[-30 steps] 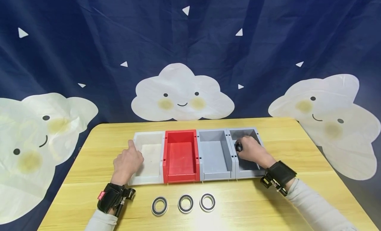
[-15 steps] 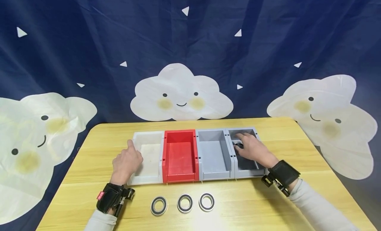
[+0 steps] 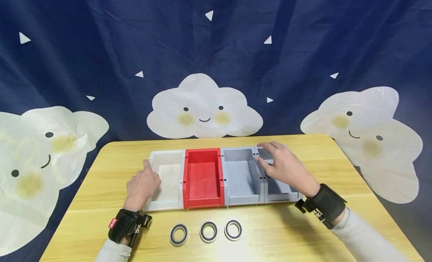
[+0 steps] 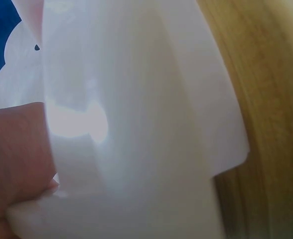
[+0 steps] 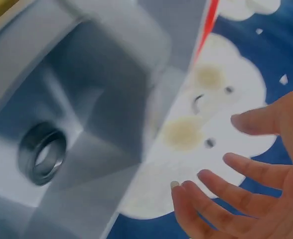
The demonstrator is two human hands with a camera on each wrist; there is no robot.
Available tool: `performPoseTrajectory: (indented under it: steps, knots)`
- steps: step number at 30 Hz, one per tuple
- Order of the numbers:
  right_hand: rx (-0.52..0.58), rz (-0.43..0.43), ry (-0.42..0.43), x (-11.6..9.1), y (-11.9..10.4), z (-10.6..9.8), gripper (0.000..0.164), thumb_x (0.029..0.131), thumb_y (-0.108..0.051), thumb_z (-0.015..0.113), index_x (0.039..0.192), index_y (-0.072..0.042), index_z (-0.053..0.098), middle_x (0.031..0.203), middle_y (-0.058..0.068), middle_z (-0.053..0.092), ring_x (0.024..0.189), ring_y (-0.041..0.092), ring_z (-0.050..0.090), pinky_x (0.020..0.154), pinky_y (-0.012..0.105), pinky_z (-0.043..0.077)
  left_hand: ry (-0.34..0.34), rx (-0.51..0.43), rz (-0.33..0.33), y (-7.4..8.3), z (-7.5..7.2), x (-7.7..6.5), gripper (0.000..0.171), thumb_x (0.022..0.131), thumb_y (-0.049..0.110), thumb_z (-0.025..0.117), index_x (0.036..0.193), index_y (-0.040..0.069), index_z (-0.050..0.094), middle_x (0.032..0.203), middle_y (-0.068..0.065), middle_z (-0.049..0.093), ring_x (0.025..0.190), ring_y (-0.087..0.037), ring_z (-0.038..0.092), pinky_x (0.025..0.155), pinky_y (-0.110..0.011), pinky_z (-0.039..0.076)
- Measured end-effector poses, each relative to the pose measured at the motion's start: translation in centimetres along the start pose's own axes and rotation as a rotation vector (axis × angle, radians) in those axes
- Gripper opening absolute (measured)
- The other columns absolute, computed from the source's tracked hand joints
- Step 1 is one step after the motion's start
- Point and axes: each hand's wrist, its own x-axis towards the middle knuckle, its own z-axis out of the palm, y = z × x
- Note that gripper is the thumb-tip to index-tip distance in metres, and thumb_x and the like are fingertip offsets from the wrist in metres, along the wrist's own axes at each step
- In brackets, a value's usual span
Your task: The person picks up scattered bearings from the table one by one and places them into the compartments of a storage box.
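Note:
My left hand (image 3: 143, 185) holds the left wall of the white bin (image 3: 165, 205), index finger laid along the rim; some of its fingers are hidden by the wall. My right hand (image 3: 287, 166) is raised over the rightmost grey bin (image 3: 285, 197), its fingers spread and holding nothing. Inside that bin stands a ball bearing (image 5: 29, 149) on its edge, seen in the right wrist view and mostly covered by the hand in the head view. Three more ball bearings lie flat in a row before the bins: left bearing (image 3: 173, 235), middle bearing (image 3: 203, 232), right bearing (image 3: 227, 230).
Between the white bin and the rightmost one sit a red bin (image 3: 204, 202) and another grey bin (image 3: 243, 199), all joined side by side. They stand on a wooden table (image 3: 108, 172). A dark blue curtain (image 3: 128, 36) with cloud prints hangs behind.
My right hand has let go of the bearing in the rightmost bin, spread its fingers and lifted up out of the bin. The left hand keeps its place.

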Motion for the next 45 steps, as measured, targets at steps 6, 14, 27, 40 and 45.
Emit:
performPoseTrajectory:
  steps: [6, 14, 27, 40, 45]
  knots:
    - [-0.008, -0.111, 0.049, -0.4, -4.0, -0.7, 0.043, 0.090, -0.035, 0.074, 0.123, -0.008, 0.068, 0.115, 0.009, 0.070, 0.094, 0.024, 0.070, 0.077, 0.041, 0.059, -0.004, 0.000, -0.006, -0.2, 0.1, -0.1, 0.040, 0.099, 0.020, 0.038, 0.128, -0.005, 0.031, 0.076, -0.023, 0.058, 0.061, -0.034, 0.058, 0.049, -0.043, 0.042]
    - [0.005, -0.324, 0.085, -1.9, -7.8, 0.2, 0.039, 0.088, -0.035, 0.075, 0.120, -0.014, 0.070, 0.113, 0.003, 0.071, 0.101, 0.018, 0.069, 0.075, 0.034, 0.060, -0.006, 0.002, -0.008, -0.3, -0.1, 0.0, 0.040, 0.099, 0.020, 0.038, 0.128, -0.006, 0.031, 0.076, -0.023, 0.058, 0.061, -0.034, 0.058, 0.049, -0.043, 0.042]
    - [0.019, -0.465, -0.262, -5.7, -10.5, 3.9, 0.039, 0.090, -0.042, 0.072, 0.122, -0.021, 0.068, 0.115, -0.007, 0.067, 0.105, 0.010, 0.062, 0.082, 0.028, 0.057, -0.004, -0.010, -0.008, -0.3, -0.1, 0.0, 0.042, 0.099, 0.021, 0.038, 0.130, -0.006, 0.030, 0.076, -0.022, 0.059, 0.061, -0.033, 0.058, 0.050, -0.042, 0.042]
    - [-0.053, -0.450, -0.458, -7.5, -10.3, 6.3, 0.051, 0.088, -0.044, 0.075, 0.131, -0.020, 0.064, 0.121, -0.003, 0.066, 0.112, 0.015, 0.063, 0.088, 0.033, 0.057, 0.007, -0.016, 0.005, -0.1, 0.0, 0.2, 0.040, 0.099, 0.021, 0.039, 0.129, -0.005, 0.032, 0.077, -0.021, 0.059, 0.062, -0.033, 0.058, 0.051, -0.042, 0.042]
    - [-0.029, -0.464, -0.430, -8.1, -10.3, 7.2, 0.045, 0.085, -0.040, 0.079, 0.123, -0.018, 0.066, 0.113, -0.004, 0.066, 0.105, 0.012, 0.062, 0.079, 0.026, 0.055, 0.008, -0.015, 0.007, -0.1, -0.1, 0.0, 0.039, 0.099, 0.021, 0.039, 0.128, -0.005, 0.032, 0.076, -0.022, 0.059, 0.062, -0.034, 0.058, 0.051, -0.043, 0.043]
